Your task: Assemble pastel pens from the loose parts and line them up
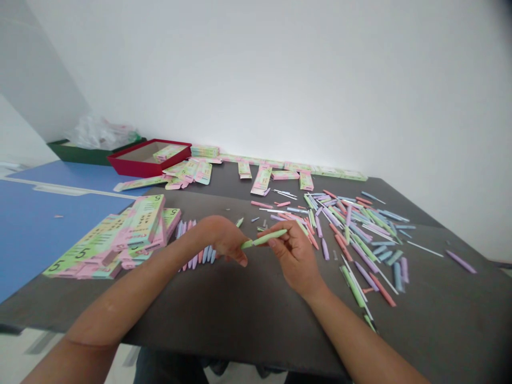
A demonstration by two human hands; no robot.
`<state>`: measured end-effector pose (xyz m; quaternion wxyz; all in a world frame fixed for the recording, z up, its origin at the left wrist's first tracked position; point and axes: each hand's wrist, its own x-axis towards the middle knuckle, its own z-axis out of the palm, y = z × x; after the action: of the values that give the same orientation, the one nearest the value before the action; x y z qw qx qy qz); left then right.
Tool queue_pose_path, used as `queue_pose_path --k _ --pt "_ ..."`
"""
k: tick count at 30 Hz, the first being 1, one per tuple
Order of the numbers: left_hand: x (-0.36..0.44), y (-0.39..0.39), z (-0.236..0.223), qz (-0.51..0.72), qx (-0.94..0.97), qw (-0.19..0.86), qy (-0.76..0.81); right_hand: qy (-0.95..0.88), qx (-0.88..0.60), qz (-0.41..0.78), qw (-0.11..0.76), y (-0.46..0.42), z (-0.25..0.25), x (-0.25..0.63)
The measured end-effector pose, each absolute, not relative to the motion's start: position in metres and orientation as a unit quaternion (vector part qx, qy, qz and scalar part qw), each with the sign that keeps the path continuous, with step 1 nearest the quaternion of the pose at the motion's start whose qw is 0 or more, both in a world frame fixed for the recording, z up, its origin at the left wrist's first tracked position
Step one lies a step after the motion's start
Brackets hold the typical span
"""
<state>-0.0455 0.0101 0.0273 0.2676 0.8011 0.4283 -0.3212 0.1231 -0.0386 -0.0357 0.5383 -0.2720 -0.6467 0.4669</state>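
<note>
My right hand (298, 258) pinches a light green pen barrel (270, 237), held almost level above the dark table. Between the thumb and fingers of my left hand (228, 240) is a smaller green pen part (247, 244). Its end meets or nearly meets the barrel; whether they are joined I cannot tell. Behind my left wrist lies a row of pastel pens (206, 254), partly hidden by the arm. To the right of my right hand spreads a loose pile of pen parts (356, 218) in green, purple, blue and coral, with thin white refills among them.
Printed pen boxes (140, 221) are stacked at the left. Flattened cartons (192, 172) lie farther back, beside a red tray (150, 168) and a green tray (84, 153) holding clear plastic. More boxes (262, 180) stand along the wall. A blue surface (60, 213) adjoins the dark table (240, 314).
</note>
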Motion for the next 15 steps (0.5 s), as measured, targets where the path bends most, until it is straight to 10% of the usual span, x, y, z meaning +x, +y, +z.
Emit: queue_pose_path --k 15 --pt "-0.0448 0.0074 0.0244 -0.309 0.819 0.237 0.422 -0.681 -0.316 0.436 0.496 -0.0403 -0.0421 0.1239"
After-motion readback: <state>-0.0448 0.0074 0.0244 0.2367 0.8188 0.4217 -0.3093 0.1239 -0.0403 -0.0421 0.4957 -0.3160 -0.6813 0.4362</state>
